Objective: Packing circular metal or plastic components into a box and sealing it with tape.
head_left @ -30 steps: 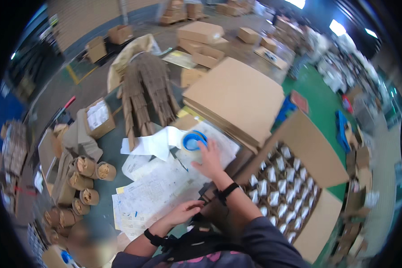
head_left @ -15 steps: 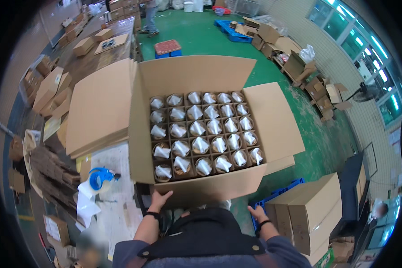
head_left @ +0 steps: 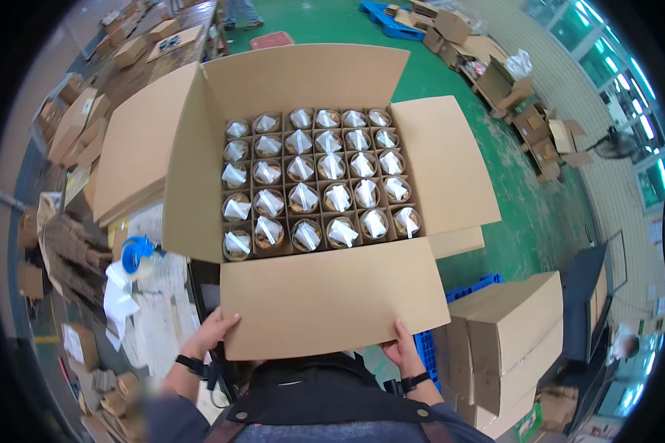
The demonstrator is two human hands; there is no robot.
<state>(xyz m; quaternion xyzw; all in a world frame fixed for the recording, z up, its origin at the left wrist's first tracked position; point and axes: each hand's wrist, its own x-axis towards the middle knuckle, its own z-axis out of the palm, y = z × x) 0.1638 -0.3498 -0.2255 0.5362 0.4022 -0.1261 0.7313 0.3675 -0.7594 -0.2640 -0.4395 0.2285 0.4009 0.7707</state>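
A big brown box [head_left: 325, 184] stands open right in front of the person, in the middle of the view. All four of its flaps are spread out. Inside, a cardboard grid splits it into many little square holes. Each hole holds a round cup [head_left: 304, 198] with a bit of white paper on top. The cups sit in neat rows and fill the whole box.

The near flap [head_left: 332, 299] sticks out toward the person. The left hand [head_left: 213, 331] grips the near left corner of this flap, with the fingers curled over its edge. The right hand [head_left: 403, 347] grips the near edge of the same flap, farther right. The two hands are well apart from each other. Each wrist wears a dark band.

To the left of the box lies a surface [head_left: 151, 295] covered with white papers [head_left: 137, 310]. A blue tape roll [head_left: 134, 253] sits there, near the left wall of the box. Farther left are small cardboard pieces [head_left: 74, 244] in a pile.

To the right and near, closed brown boxes [head_left: 510, 332] are stacked on top of each other. A blue pallet [head_left: 465, 288] shows between this stack and the open box. The floor [head_left: 539, 214] is green. Far off to the right, more open boxes [head_left: 532, 111] lie on the floor.
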